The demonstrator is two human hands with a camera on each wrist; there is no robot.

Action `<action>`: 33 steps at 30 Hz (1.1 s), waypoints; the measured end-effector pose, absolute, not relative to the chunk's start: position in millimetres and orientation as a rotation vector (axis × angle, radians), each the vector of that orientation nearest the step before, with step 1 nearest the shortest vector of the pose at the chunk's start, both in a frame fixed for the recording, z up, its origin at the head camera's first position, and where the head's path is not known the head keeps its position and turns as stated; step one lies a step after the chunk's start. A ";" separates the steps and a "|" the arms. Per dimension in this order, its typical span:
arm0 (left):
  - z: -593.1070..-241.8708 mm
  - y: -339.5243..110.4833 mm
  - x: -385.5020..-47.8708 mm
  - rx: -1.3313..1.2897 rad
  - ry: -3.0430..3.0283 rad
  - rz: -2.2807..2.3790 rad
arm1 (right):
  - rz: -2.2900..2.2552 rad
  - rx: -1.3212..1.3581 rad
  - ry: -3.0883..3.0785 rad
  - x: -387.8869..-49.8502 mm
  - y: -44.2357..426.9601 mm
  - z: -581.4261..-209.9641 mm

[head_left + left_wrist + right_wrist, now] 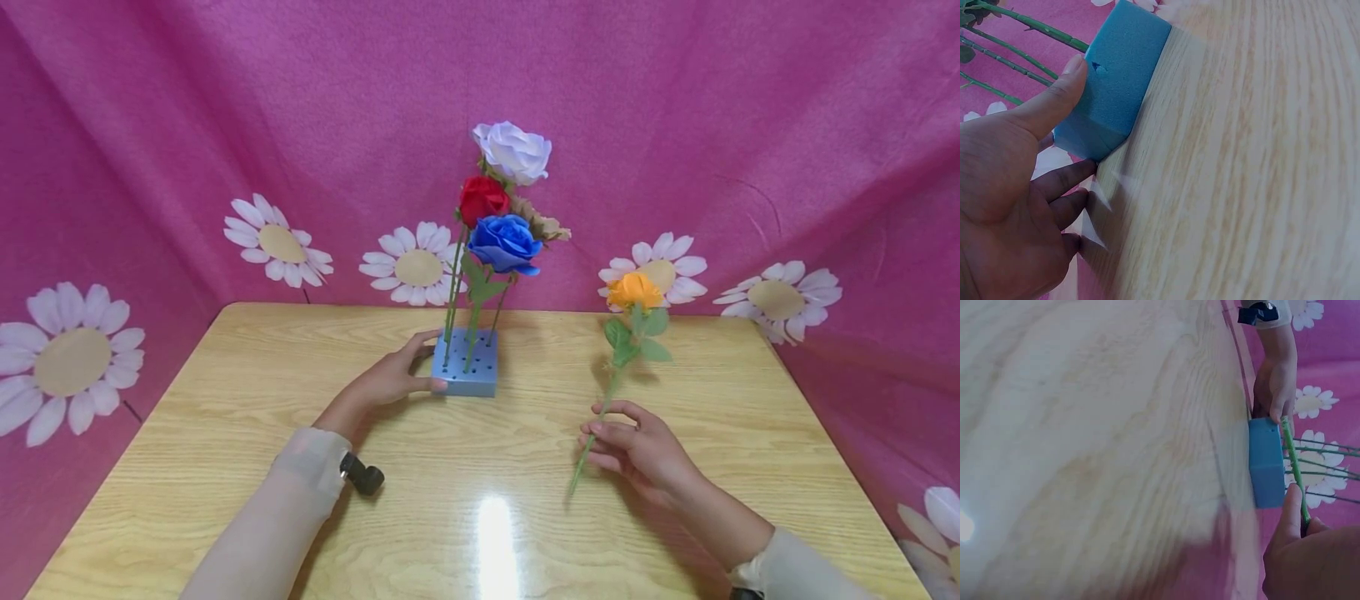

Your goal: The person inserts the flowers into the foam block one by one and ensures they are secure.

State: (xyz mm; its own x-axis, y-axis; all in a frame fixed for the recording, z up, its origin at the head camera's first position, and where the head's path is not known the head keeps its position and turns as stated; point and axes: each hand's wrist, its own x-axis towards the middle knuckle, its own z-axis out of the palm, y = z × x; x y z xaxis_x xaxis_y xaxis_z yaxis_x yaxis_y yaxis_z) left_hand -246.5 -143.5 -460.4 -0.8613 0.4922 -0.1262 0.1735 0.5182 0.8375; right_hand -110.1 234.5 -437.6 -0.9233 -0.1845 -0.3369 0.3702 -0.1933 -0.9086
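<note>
A blue foam block with holes in its top stands on the table. Stems rise from it, topped by a white rose, a red rose, a blue rose and a partly hidden brownish bloom. My left hand holds the block at its left side, the thumb on the near face and top edge. To the right, my right hand pinches the green stem of an orange artificial flower between thumb and fingers. That flower leans, its bloom up and away from me.
The light wooden table ends at a pink curtain printed with white daisies, which also hangs at both sides. A small black device is strapped to my left wrist. Light glares off the near tabletop.
</note>
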 end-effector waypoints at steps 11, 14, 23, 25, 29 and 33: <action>-462.6 -144.9 -247.7 0.548 2.436 1.242 | -2.205 0.128 1.919 -127.3 207.0 -425.5; -463.6 -145.1 -248.3 0.543 2.440 1.233 | -2.217 0.102 1.949 -133.8 199.6 -421.8; -463.8 -144.7 -248.2 0.543 2.445 1.228 | -2.240 0.079 2.058 -157.3 177.6 -414.8; -463.2 -144.7 -247.7 0.541 2.442 1.231 | -2.244 0.085 2.070 -161.9 173.3 -414.7; -462.3 -144.3 -246.8 0.545 2.438 1.245 | -2.263 0.085 2.094 -170.7 163.1 -414.0; -462.5 -144.4 -246.8 0.557 2.434 1.259 | -2.308 0.066 2.107 -179.6 152.2 -412.0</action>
State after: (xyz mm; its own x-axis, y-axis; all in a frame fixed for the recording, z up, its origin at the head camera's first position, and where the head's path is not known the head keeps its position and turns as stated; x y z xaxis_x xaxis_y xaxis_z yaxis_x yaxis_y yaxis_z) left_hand -246.8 -144.4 -462.5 -0.8638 0.4892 -0.1207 0.1843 0.5296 0.8280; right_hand -179.6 152.2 -412.0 -0.9990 0.0166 -0.0419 0.0402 -0.0914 -0.9950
